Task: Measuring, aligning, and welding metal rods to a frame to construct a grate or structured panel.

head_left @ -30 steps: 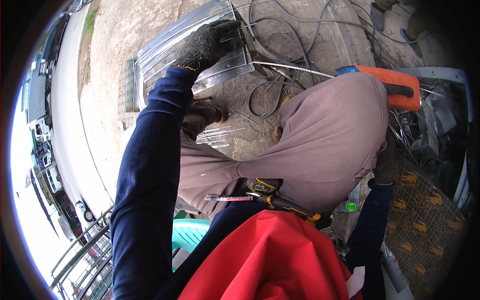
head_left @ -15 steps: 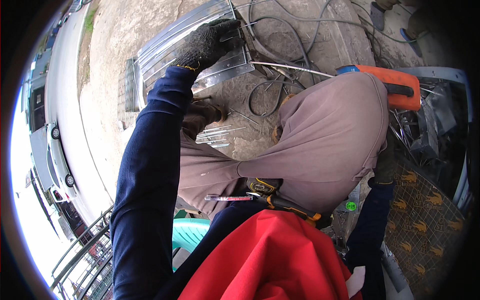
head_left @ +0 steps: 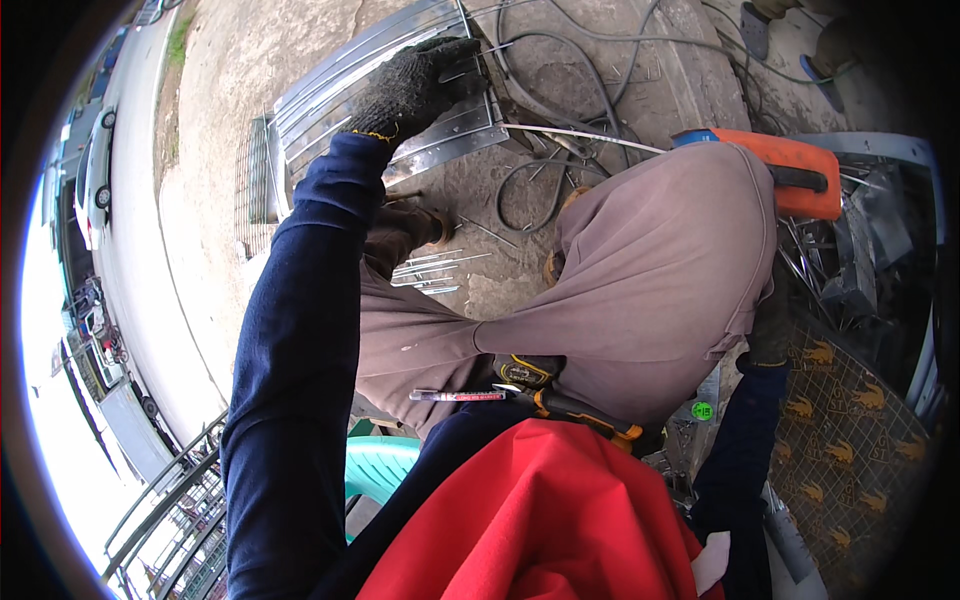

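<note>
My left hand (head_left: 415,85), in a dark knit glove, reaches forward over a shiny slatted metal panel (head_left: 330,110). Its fingers are curled, and a thin metal rod (head_left: 497,48) sticks out from between them, past the panel's right edge. What lies under the palm is hidden. My right hand (head_left: 770,325), also in a dark glove, hangs down beside my right thigh; the leg covers its fingers. A long thin pale rod (head_left: 585,133) runs from the panel's near corner toward my knee.
An orange and blue tool case (head_left: 805,175) stands beyond my right knee, near metal scraps (head_left: 850,260). Cables (head_left: 610,90) coil on the concrete. Loose thin rods (head_left: 430,270) lie by my feet. A patterned board (head_left: 850,430) is at right. Another person's feet (head_left: 755,30) show at far right.
Both hands, the panel and the rods hold their places. Only vehicles on the road at the left have changed position.
</note>
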Demonstrator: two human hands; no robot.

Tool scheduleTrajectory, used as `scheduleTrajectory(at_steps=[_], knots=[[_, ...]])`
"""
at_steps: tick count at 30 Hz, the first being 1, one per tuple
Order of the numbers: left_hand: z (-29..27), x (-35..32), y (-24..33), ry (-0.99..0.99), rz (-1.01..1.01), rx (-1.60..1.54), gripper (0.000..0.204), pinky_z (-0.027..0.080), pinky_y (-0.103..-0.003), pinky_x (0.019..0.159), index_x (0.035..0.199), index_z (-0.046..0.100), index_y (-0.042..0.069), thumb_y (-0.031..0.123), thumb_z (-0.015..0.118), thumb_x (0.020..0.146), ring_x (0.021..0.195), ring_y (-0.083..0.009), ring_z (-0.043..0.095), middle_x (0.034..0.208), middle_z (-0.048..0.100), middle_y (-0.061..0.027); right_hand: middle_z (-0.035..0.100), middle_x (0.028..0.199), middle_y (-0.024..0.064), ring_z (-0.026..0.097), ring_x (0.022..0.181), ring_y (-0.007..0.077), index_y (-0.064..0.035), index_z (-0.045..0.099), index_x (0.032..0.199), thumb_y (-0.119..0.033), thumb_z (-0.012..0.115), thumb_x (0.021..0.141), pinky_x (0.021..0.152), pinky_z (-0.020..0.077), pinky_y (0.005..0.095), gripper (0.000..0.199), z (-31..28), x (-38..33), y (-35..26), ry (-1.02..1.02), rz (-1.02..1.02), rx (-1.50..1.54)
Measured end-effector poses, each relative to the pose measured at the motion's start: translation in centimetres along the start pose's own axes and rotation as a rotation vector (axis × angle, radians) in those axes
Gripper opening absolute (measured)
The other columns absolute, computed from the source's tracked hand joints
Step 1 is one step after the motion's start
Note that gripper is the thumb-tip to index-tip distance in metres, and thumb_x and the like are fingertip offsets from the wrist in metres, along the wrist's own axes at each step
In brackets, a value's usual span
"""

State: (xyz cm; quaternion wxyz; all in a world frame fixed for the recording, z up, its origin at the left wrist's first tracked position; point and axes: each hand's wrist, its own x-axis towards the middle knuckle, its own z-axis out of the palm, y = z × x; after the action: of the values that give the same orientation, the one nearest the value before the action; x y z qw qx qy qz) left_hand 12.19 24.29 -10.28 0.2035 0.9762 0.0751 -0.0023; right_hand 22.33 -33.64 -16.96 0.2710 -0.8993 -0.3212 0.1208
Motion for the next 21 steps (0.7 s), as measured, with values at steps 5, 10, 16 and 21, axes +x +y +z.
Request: scheduleTrajectory(at_steps=[5,10,16,21], knots=[[0.0,0.0,0.1,0.003,-0.007,-0.004,0.048,0.05,-0.044,0.103,0.137,0.061,0.017,0.035,0.072,0.093,0.125,-0.0344,0.06,0.139,0.061,-0.013,0.045,0.15,0.0199,0.044,0.14,0.0343,-0.0029,0.038,0.152,-0.02,0.053,0.102,0.114,0.0366,0.0427,0.054,0.2,0.7,-1.1,-0.014,0.042,0.138],[0.0,0.0,0.2,0.022,0.027,0.029,0.048,0.05,-0.044,0.103,0.136,0.061,0.017,0.035,0.072,0.093,0.125,-0.034,0.06,0.139,0.061,-0.0123,0.045,0.15,0.0202,0.043,0.14,0.0341,-0.0023,0.038,0.151,-0.02,0.052,0.103,0.114,0.0364,0.0423,0.053,0.1,1.5,-3.0,-0.033,0.071,0.247],[0.2,0.0,-0.2,0.032,0.025,-0.029,0.048,0.049,-0.043,0.103,0.135,0.062,0.017,0.036,0.072,0.092,0.124,-0.0335,0.061,0.135,0.064,-0.0126,0.045,0.15,0.0204,0.043,0.14,0.034,-0.0015,0.038,0.151,-0.021,0.051,0.104,0.114,0.0362,0.0418,0.053,-0.8,2.3,-5.4,-0.08,0.141,0.35],[0.0,-0.1,-0.8,0.053,0.021,0.101,0.046,0.049,-0.043,0.103,0.131,0.065,0.013,0.037,0.069,0.092,0.121,-0.0331,0.062,0.136,0.063,-0.0127,0.047,0.149,0.0198,0.046,0.138,0.0314,0.0004,0.038,0.151,-0.015,0.053,0.102,0.114,0.0358,0.0391,0.053,-0.9,2.2,-5.5,-0.08,0.078,0.284]])
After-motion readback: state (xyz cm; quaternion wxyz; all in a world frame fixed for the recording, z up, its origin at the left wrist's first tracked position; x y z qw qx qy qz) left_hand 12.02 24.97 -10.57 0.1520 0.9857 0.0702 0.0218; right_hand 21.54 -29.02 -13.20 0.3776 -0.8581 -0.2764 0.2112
